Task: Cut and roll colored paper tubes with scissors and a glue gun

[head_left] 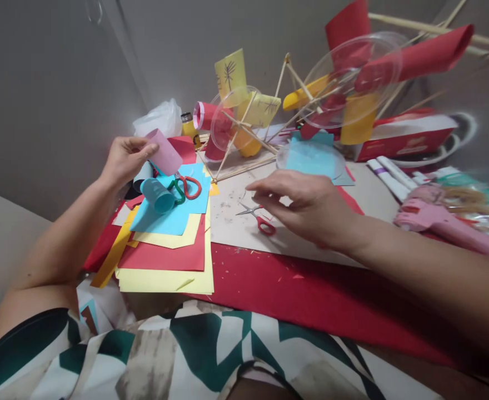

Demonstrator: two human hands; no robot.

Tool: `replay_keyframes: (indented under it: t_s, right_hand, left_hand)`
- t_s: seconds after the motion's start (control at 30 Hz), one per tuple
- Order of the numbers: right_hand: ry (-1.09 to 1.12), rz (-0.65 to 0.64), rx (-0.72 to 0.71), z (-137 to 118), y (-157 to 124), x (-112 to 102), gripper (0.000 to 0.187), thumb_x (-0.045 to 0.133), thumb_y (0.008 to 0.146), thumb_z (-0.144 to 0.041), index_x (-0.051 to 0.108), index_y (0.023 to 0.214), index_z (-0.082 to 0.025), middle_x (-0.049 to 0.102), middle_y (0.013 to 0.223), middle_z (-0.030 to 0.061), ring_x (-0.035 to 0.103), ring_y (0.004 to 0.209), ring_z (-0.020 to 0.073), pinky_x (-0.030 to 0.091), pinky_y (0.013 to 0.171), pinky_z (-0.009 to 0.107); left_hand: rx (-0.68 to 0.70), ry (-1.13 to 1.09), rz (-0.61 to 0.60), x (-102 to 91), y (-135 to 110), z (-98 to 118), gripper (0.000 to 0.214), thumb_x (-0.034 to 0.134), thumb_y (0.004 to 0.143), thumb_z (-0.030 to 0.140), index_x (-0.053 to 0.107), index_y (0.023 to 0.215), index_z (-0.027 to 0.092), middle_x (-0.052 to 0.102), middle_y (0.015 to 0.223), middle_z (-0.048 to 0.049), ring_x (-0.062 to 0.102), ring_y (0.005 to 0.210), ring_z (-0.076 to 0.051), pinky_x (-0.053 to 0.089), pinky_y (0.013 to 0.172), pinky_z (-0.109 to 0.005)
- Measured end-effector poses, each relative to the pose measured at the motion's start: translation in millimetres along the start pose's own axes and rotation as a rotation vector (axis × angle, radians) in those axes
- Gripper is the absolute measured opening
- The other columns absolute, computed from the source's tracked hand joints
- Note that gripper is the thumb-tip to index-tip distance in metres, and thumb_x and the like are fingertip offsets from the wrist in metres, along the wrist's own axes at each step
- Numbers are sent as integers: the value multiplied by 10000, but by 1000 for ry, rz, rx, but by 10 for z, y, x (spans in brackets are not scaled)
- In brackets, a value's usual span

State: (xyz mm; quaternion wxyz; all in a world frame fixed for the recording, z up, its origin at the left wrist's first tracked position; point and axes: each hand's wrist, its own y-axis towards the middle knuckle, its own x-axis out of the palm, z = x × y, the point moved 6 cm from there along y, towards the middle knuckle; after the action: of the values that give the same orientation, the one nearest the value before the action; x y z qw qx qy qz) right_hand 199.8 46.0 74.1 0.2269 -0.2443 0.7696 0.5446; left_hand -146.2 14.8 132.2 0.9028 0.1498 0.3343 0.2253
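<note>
The pink sheet (166, 155) looks smooth, matt paper.

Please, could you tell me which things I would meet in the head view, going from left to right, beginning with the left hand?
Left hand → pink paper → yellow jar → small red-handled scissors → right hand → pink tool.

what, if anything, the right hand (305, 203) pinches is too small to tell. the thumb of the left hand (123, 158) covers part of the pink paper (165, 153). the pink tool (438, 221) runs past the right edge; lettering on the red box (411, 140) blurs.
</note>
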Motion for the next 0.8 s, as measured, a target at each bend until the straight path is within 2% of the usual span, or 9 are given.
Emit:
replay_keyframes:
  t_s: [0.13, 0.3, 0.37, 0.47, 0.6, 0.67, 0.73, 0.77, 0.8]
  right_hand:
    - [6, -106, -104, -143, -130, 173, 194, 528, 1011, -185, 719, 1042, -200, 778, 898, 75, 740, 791, 184, 551, 664, 278]
    - [73, -215, -166, -285, -252, 297, 256, 489, 1055, -203, 728, 964, -189, 788, 828, 69, 741, 692, 171, 524, 611, 269]
    - [95, -229, -160, -293, -292, 317, 260, 493, 1054, -193, 728, 944, -192, 792, 817, 61, 739, 662, 162, 513, 594, 263]
    - [118, -258, -148, -287, -347, 335, 246, 510, 1042, -183, 725, 922, -194, 785, 784, 49, 737, 646, 155, 509, 586, 252]
    - [151, -267, -163, -388, -314, 273, 234, 514, 1030, -166, 729, 951, -209, 788, 787, 51, 744, 663, 159, 527, 598, 251]
    - [196, -208, -208, -551, -225, 157, 243, 493, 1033, -151, 729, 1054, -206, 808, 858, 58, 760, 706, 162, 554, 631, 257]
    - [290, -192, -228, -765, -146, 42, 299, 476, 1032, -161, 710, 1209, -221, 823, 1002, 55, 780, 811, 156, 586, 705, 248]
    - [363, -236, -188, -866, -135, 17, 318, 495, 1032, -220, 700, 1266, -287, 824, 989, 9, 768, 782, 133, 584, 693, 228]
    - [434, -327, -90, -951, -165, 31, 334, 554, 1008, -321, 680, 1305, -411, 818, 973, -61, 757, 778, 114, 585, 698, 207]
  left_hand:
    - [-74, 80, 9, -68, 68, -262, 387, 838, 783, 503, 763, 769, 123, 614, 630, 40, 483, 638, -93, 410, 661, -252]
    - [-86, 293, 4, 7, 89, -471, 289, 752, 798, 436, 756, 710, 161, 612, 591, -1, 520, 583, -147, 390, 590, -263]
    - [-77, 344, 2, 40, 92, -513, 250, 758, 771, 404, 770, 719, 160, 634, 592, -20, 569, 608, -181, 421, 615, -279]
    - [-61, 434, -6, 49, 94, -499, 211, 820, 686, 365, 798, 771, 173, 740, 724, -75, 674, 753, -266, 487, 724, -330]
    - [-46, 565, 43, -58, 57, -276, 328, 858, 662, 386, 819, 921, 189, 794, 919, -140, 712, 953, -375, 493, 917, -450]
    - [-26, 607, 87, -93, -10, -66, 377, 830, 719, 407, 812, 1026, 190, 795, 993, -156, 706, 1015, -393, 464, 989, -493]
    - [52, 612, 108, -34, -125, 209, 389, 779, 798, 455, 804, 1099, 210, 797, 1050, -140, 712, 1020, -364, 467, 1002, -473]
    - [119, 588, 103, 40, -202, 361, 381, 754, 827, 479, 810, 1092, 212, 798, 1055, -135, 719, 983, -349, 481, 981, -460]
    - [191, 550, 60, 151, -293, 503, 375, 744, 841, 494, 815, 1083, 216, 799, 1071, -129, 723, 947, -330, 496, 955, -443]
